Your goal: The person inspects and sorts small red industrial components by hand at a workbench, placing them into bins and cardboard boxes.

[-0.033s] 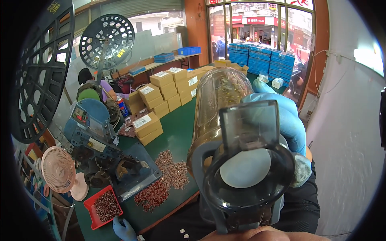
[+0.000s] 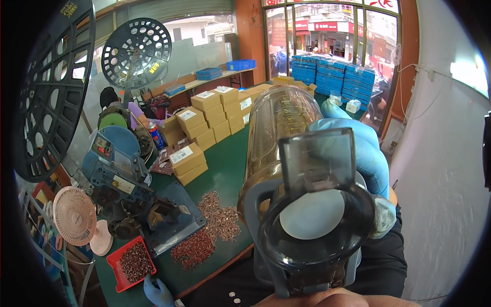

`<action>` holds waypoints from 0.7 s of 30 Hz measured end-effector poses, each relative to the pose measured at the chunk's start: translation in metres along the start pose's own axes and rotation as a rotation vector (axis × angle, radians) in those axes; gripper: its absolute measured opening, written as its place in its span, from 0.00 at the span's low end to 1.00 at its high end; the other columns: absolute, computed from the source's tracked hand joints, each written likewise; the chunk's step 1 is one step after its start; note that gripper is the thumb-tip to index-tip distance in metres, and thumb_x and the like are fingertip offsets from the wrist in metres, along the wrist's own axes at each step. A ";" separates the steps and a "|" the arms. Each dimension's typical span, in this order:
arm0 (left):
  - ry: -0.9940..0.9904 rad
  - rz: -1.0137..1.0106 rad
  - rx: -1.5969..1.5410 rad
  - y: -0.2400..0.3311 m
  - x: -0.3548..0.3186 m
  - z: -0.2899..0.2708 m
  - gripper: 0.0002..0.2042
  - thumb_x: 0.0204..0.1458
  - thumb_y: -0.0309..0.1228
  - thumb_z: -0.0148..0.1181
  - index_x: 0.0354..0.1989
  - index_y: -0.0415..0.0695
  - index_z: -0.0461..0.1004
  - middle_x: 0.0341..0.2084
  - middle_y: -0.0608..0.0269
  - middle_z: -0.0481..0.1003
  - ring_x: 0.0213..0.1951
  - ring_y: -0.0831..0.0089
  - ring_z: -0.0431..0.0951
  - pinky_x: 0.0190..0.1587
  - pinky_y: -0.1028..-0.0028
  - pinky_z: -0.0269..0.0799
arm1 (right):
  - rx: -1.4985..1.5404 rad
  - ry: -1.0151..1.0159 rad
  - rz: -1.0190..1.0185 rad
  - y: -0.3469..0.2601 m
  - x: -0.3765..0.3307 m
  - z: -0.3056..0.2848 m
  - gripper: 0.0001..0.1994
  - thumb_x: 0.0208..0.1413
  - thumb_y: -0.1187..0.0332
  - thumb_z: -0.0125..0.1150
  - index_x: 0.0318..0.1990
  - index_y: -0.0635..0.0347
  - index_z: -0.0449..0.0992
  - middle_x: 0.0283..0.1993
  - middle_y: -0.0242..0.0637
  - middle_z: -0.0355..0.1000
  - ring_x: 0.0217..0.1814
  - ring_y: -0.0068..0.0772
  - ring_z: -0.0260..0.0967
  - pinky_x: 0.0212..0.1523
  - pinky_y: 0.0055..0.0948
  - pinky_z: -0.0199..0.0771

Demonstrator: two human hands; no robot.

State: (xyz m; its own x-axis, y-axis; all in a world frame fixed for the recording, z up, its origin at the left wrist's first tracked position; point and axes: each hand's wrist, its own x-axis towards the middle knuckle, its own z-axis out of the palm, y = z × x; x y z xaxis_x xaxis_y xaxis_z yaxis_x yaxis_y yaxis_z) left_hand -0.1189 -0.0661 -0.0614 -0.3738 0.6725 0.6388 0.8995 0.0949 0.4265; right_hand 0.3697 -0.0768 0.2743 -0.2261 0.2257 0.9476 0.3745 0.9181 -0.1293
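We log the tinted bottle (image 2: pixel 294 174) nearest, centre-right; its lid looks flipped up, so overtipping could spill any liquid, we judge. Right hand (image 2: pixel 371 158) curls round its side, grip clamped on it. Lower left: left hand (image 2: pixel 158 292) at red tray's (image 2: pixel 118 279) edge; grip, we can't tell.

A see-through, smoky-brown bottle (image 2: pixel 273 146), its dark flap lid (image 2: pixel 318 159) raised beside a pale round disc (image 2: pixel 313 214), points top-first toward the camera right of centre, while a red tray (image 2: pixel 116 272) heaped with small brownish pieces (image 2: pixel 136 262) sits lower left.
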 end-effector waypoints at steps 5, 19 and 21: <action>-0.114 -0.103 -0.043 -0.004 0.002 -0.001 0.19 0.48 0.25 0.57 0.50 0.39 0.70 0.34 0.52 0.73 0.34 0.60 0.74 0.38 0.66 0.69 | -0.002 0.008 -0.011 -0.001 0.001 -0.001 0.40 0.39 0.61 0.69 0.61 0.62 0.57 0.56 0.49 0.64 0.57 0.47 0.64 0.59 0.45 0.65; -0.115 -0.099 -0.049 -0.002 0.003 -0.002 0.18 0.48 0.26 0.57 0.50 0.39 0.71 0.32 0.52 0.73 0.33 0.59 0.74 0.38 0.65 0.69 | -0.002 0.025 -0.005 -0.002 -0.001 -0.004 0.39 0.40 0.61 0.69 0.61 0.62 0.57 0.55 0.50 0.64 0.57 0.47 0.64 0.58 0.45 0.64; -0.084 -0.082 -0.025 -0.003 0.002 0.000 0.18 0.48 0.26 0.57 0.50 0.38 0.71 0.33 0.52 0.73 0.34 0.59 0.74 0.39 0.65 0.69 | -0.004 0.023 -0.002 -0.002 -0.001 -0.004 0.39 0.41 0.62 0.69 0.61 0.62 0.57 0.55 0.50 0.64 0.57 0.48 0.64 0.58 0.46 0.64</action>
State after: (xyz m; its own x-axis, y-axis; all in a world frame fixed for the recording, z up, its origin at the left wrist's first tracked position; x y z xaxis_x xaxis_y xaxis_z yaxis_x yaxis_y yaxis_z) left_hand -0.1222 -0.0653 -0.0612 -0.4244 0.7228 0.5454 0.8605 0.1345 0.4914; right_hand 0.3726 -0.0805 0.2743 -0.2066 0.2162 0.9542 0.3776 0.9173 -0.1261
